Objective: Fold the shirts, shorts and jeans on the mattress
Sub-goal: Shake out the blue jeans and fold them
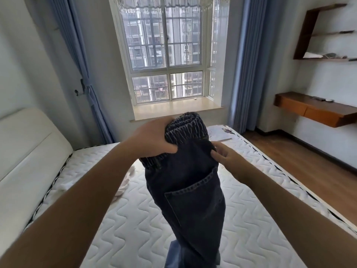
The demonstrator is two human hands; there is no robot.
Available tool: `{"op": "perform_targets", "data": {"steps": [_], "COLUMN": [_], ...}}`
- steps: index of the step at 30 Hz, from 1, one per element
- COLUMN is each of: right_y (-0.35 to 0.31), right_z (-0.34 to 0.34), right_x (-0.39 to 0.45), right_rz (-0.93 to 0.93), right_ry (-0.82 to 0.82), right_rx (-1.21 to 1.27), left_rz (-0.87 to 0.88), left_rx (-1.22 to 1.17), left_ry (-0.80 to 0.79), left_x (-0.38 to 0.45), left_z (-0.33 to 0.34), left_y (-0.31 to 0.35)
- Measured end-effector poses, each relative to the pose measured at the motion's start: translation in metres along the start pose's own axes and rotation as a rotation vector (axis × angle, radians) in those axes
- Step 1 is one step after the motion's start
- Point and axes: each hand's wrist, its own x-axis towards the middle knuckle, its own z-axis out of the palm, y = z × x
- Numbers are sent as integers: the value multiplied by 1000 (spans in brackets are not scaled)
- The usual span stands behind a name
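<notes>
Dark blue jeans (191, 194) with an elastic waistband and a back pocket hang upright in the air above the white quilted mattress (251, 225). My left hand (152, 138) grips the bunched waistband at its top left. My right hand (228, 159) pinches the jeans' right edge just below the waistband. The legs drop out of view at the bottom. A pale garment (123, 188) lies crumpled on the mattress behind my left forearm, partly hidden. A white printed garment (220, 131) lies at the mattress's far end.
A cream padded headboard (29, 147) runs along the left. The window with a stone sill (173, 109) and blue curtains is ahead. Wooden floor (301, 161), a wall-mounted wooden desk (316, 111) and shelves are to the right.
</notes>
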Motion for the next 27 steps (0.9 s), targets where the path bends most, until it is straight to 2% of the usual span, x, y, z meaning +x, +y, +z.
{"op": "perform_targets", "data": {"steps": [3,7,10,12,14,16,18,21,22,27], "right_y": [59,128,172,189,193,191,189,193,194,185], "right_z": [-12,-21,-28,-32,-36,-43,-48,-57,-61,-71], "right_x": [-7,-16,-21,-17,-11,-7,-6,-5,-5,-6], "right_rz": [279,584,760,754,666,642,654,689,693,675], "right_ry": [25,87,38,-37,-102,-123,-83,138,167,130], "right_rx": [-70,34,122,315,541,685,624,329,281,174], "left_rz": [-15,-58,-80,-89,-100,-113,-124,-138,-145,-145], "left_rx": [25,73,79,68,71,69,71,90,98,119], "left_ry": [-4,-7,18,29,42,66,114,145,151,142], "left_x": [13,32,45,53,60,66,69,74,76,85], "left_z": [7,15,20,23,26,26,24,21,20,26], "left_y": [16,42,55,61,65,67,67,67,67,71]}}
